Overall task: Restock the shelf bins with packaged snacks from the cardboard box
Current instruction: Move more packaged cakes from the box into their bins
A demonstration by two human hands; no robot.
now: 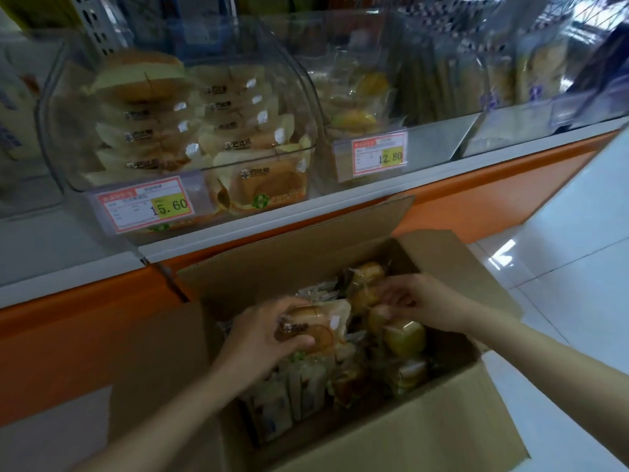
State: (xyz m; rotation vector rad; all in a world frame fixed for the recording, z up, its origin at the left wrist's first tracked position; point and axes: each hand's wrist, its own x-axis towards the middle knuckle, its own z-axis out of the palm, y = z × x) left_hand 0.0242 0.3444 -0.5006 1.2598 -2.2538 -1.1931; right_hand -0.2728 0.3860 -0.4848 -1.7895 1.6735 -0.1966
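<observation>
One price tag point(146, 207) reads 15.60 on the clear shelf bin point(54, 131); another tag point(379, 156) reads 12.80. Inside the cardboard box point(408, 430), the left hand point(258, 338) grips a wrapped bun packet point(320, 328). The right hand point(418, 299) touches yellow packets point(405, 337); its grip is unclear.

box point(391, 434): matt cardboard | bins point(299, 80): clear glossy plastic | snack wrappers point(326, 321): probably shiny film
</observation>
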